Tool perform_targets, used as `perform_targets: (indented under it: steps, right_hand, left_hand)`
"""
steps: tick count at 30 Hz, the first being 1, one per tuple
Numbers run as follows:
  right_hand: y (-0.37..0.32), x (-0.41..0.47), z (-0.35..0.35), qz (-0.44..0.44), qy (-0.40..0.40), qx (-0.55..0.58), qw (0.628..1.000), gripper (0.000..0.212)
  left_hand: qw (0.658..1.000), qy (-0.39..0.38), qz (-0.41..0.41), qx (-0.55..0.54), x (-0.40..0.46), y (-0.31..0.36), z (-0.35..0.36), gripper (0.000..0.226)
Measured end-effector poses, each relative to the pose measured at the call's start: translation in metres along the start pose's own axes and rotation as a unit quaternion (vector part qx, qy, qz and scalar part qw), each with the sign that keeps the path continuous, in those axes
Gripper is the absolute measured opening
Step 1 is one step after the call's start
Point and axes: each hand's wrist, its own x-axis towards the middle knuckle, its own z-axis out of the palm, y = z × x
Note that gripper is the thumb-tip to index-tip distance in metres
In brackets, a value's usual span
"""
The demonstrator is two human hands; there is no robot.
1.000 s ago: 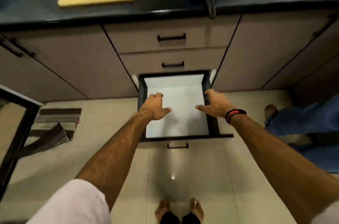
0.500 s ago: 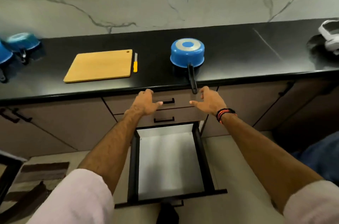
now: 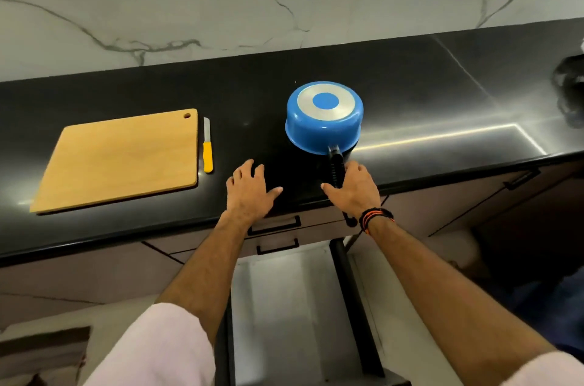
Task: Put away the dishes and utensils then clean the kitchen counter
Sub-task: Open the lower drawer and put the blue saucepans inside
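A blue pan (image 3: 324, 118) sits upside down on the black counter (image 3: 426, 94), its black handle (image 3: 335, 168) pointing toward the person and passing the counter's edge. The right hand (image 3: 352, 188) is at the handle, thumb to one side and fingers to the other; whether it grips cannot be told. The left hand (image 3: 249, 189) is spread flat, just left of it. Farther left lie a board (image 3: 123, 158) and, just beside it, a yellow-handled knife (image 3: 207, 150). Below, an open drawer (image 3: 284, 306) is partly covered by both forearms. A dark object (image 3: 570, 91) at the right edge is cut off and blurred.
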Motion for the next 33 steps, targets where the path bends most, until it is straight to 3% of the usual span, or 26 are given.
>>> perform_targets:
  steps: [6,14,26,30,33]
  right_hand:
    - [-0.008,0.040,0.024,0.029,0.075,-0.034,0.996,0.057]
    - [-0.010,0.057,0.032,0.057,0.141,-0.028,0.988,0.038]
    - [-0.002,0.039,0.023,0.041,0.122,-0.008,0.992,0.032]
    - [0.006,0.008,0.018,0.026,0.112,0.016,0.993,0.032]
    - [0.010,-0.028,0.017,0.019,0.108,0.029,0.994,0.032]
  left_hand:
    - [0.993,0.077,0.077,0.049,0.024,-0.022,0.027,0.081]
    - [0.992,0.095,0.069,0.038,0.026,-0.021,0.028,0.080]
    - [0.992,0.090,0.077,0.043,0.024,-0.025,0.030,0.081]
    - [0.996,0.043,0.072,0.012,0.013,-0.024,0.022,0.083]
    - [0.996,0.059,0.056,-0.030,-0.023,-0.024,0.013,0.074]
